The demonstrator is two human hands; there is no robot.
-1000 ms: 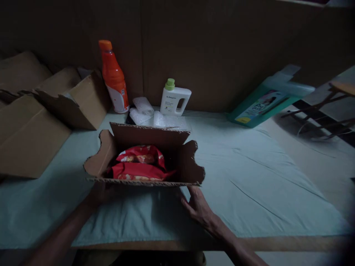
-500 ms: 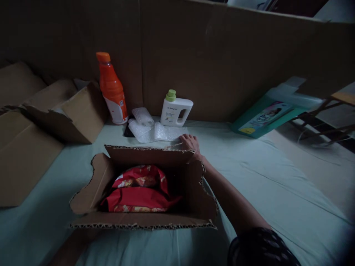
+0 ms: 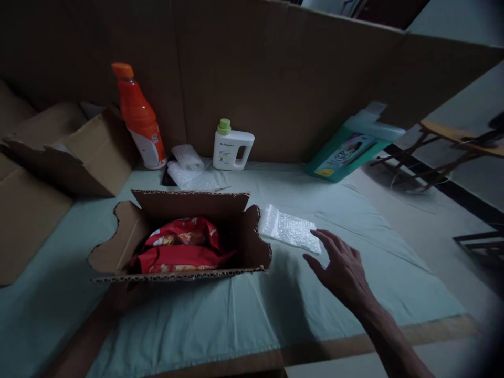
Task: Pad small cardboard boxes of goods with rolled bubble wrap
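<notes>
Left hand (image 3: 124,296) is probably steadying 1 box (image 3: 189,202) at its near side, grip hidden, can't tell, while right hand (image 3: 342,268) is hovering, fingers spread, by 1 bubble-wrap piece (image 3: 289,228) lying just right of box.

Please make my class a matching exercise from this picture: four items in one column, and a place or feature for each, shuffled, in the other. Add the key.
Column one
1. Red packaging
2. Separate bubble-wrap piece
3. White bottle
4. Orange bottle

Column two
A. Nearest the right hand
B. Beside the cardboard boxes at picture left
C. Inside the open box
D. Has a green cap

Pairs: 1-C, 2-A, 3-D, 4-B
</notes>
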